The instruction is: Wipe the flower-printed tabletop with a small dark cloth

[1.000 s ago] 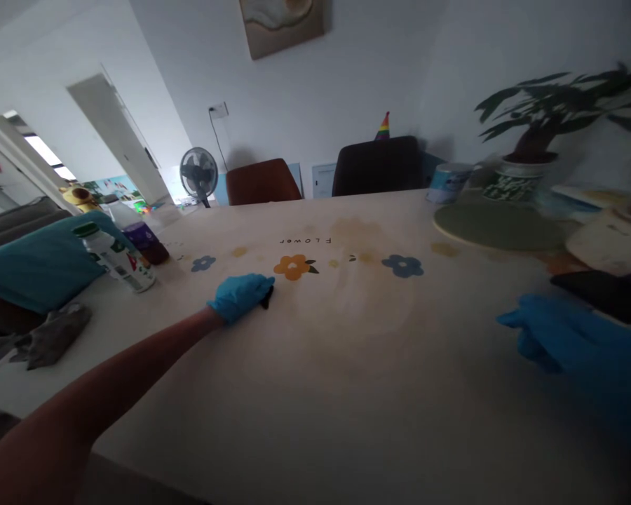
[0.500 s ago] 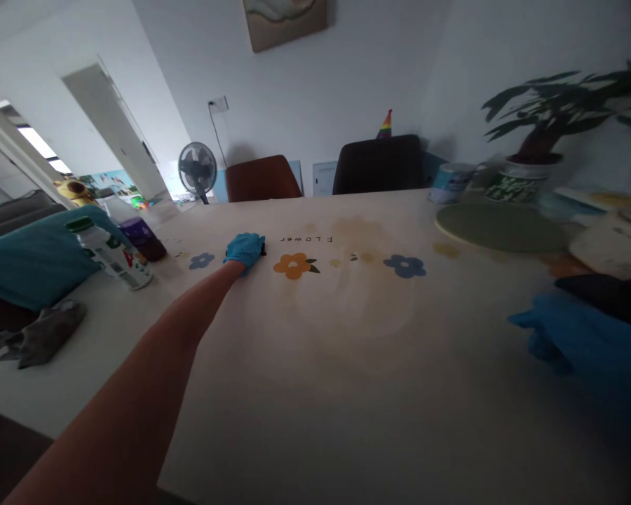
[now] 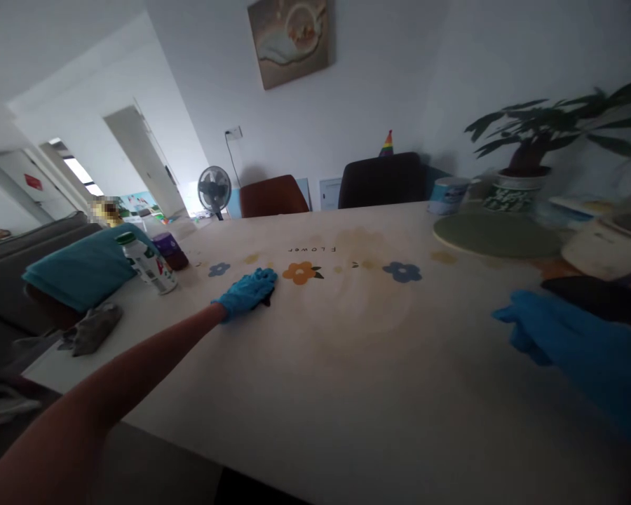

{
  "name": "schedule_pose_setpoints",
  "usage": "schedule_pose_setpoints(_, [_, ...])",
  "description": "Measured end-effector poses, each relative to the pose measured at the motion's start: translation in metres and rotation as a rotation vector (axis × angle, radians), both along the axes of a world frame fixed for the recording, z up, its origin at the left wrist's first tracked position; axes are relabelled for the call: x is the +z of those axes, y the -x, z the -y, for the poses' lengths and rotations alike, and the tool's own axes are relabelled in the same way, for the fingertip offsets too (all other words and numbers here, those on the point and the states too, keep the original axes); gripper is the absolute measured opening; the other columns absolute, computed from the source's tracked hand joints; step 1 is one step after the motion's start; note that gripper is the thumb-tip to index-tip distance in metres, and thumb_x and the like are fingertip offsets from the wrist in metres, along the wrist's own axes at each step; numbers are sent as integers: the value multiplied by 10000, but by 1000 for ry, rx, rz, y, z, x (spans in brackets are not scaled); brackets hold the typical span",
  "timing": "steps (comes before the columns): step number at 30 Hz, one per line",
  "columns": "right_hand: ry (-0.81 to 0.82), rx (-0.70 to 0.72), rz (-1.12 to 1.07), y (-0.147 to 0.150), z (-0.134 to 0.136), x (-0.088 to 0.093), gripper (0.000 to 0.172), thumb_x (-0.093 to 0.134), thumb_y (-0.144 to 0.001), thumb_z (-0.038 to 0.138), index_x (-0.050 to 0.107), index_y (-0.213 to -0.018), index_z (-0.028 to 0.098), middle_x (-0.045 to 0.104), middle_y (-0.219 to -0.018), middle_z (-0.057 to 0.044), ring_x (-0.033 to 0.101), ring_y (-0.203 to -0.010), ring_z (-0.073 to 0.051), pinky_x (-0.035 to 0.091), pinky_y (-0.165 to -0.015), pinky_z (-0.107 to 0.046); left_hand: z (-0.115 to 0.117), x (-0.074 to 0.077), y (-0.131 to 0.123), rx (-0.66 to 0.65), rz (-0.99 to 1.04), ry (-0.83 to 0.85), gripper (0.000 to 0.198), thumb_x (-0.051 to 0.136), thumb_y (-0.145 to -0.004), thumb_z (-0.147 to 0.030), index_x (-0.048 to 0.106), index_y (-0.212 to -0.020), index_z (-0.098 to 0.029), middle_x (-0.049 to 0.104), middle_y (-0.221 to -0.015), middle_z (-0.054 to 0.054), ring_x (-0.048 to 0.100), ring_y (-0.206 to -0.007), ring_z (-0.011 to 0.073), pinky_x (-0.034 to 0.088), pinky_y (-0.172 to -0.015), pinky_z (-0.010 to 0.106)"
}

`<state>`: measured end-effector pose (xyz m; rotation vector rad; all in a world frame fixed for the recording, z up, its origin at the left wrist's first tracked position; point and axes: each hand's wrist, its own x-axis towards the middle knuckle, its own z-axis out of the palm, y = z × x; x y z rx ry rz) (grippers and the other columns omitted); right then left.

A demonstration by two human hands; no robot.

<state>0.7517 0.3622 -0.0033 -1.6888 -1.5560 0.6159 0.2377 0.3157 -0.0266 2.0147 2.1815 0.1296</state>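
My left hand (image 3: pixel 248 291), in a blue glove, presses down on the pale table (image 3: pixel 305 393), left of a printed orange flower. Bunched under its fingers is a dark cloth (image 3: pixel 266 299), of which only a small edge shows. My right hand (image 3: pixel 562 337), also gloved in blue, is at the right side of the table with its fingers loosely apart and nothing visible in them. Just beyond it lies a flat black object (image 3: pixel 594 294) whose kind I cannot make out. A faint wet-looking smear spreads across the middle of the tabletop.
At the left stand a white bottle with a green cap (image 3: pixel 147 265) and a purple-labelled container (image 3: pixel 171 251), near a crumpled grey cloth (image 3: pixel 95 330). A green round mat (image 3: pixel 497 233), a can (image 3: pixel 446 195), a potted plant (image 3: pixel 515 189) and a whitish pot (image 3: pixel 607 245) occupy the far right.
My left hand has slid nearer to me over the table with the dark cloth beneath it. The camera view has tilted upward and turned slightly left. My right hand stays near the black object.
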Motion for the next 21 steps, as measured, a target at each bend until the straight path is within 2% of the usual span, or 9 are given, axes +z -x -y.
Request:
schedule_pose_setpoints(5, [23,32,54,4,3,8,560,404,-691,785,670,-723,294,701,-686,-61,661,-647,-289,551,-852,-538,65,-8,-38,-221,86,-10,575,325,-1101,-519,494,-1614,-320,302,-1750,41,214,-1648,307,187,-1360,568])
schedule_pose_setpoints(8, [29,33,59,4,4,10,556,398,-682,801,642,-701,302,700,-685,-63,672,-667,-299,550,-873,-541,87,-7,-54,-269,79,26,632,314,-1094,-578,440,-1646,-299,246,-1767,52,175,-1655,313,147,-1364,585])
schedule_pose_setpoints(10, [30,28,51,4,4,10,550,410,-681,798,644,-708,301,698,-677,-62,672,-662,-299,555,-866,-540,92,-7,-59,-269,78,44,687,316,-1083,-616,380,-1675,-273,213,-1773,62,160,-1658,303,128,-1369,571])
schedule_pose_setpoints(12, [33,24,39,4,5,10,550,423,-682,792,659,-729,297,698,-671,-62,670,-652,-299,561,-848,-543,88,-7,-61,-256,79,35,725,319,-1075,-640,348,-1687,-254,212,-1771,73,179,-1656,289,128,-1375,546])
schedule_pose_setpoints(15, [26,24,24,5,5,9,549,437,-682,784,676,-741,293,693,-661,-66,660,-634,-298,569,-806,-542,68,-11,-60,-220,64,8,741,309,-1070,-645,345,-1687,-237,238,-1767,83,209,-1651,277,113,-1378,517])
schedule_pose_setpoints(21, [-62,26,77,3,2,4,499,441,-736,744,647,-660,295,702,-678,-80,675,-630,-294,577,-806,-541,-4,-14,-51,-54,56,-77,716,333,-1072,-547,305,-1694,-195,257,-1765,120,224,-1648,278,132,-1362,476])
